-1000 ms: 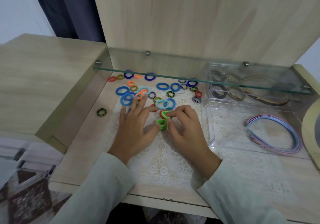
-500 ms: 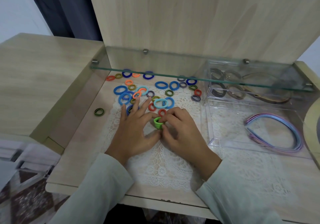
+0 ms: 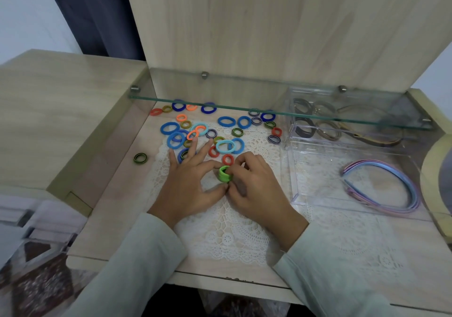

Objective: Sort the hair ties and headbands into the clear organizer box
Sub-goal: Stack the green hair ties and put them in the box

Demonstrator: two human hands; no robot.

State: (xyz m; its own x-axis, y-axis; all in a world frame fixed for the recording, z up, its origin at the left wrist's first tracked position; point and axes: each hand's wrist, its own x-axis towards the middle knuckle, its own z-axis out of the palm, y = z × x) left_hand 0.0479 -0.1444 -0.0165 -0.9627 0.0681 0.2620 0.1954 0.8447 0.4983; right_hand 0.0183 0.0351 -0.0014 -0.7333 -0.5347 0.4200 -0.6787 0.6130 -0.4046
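Left hand (image 3: 188, 182) and right hand (image 3: 259, 189) pinch stacked green hair ties (image 3: 225, 176), hole facing away.

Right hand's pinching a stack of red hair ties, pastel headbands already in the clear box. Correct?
No: the head view shows the stack is green, not red. The right hand does pinch it, and the pastel headbands lie in the clear box.

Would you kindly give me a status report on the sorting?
Left hand, right hand both pinch green ties. Organizer right, headbands inside. Loose ties ahead, none blocking.
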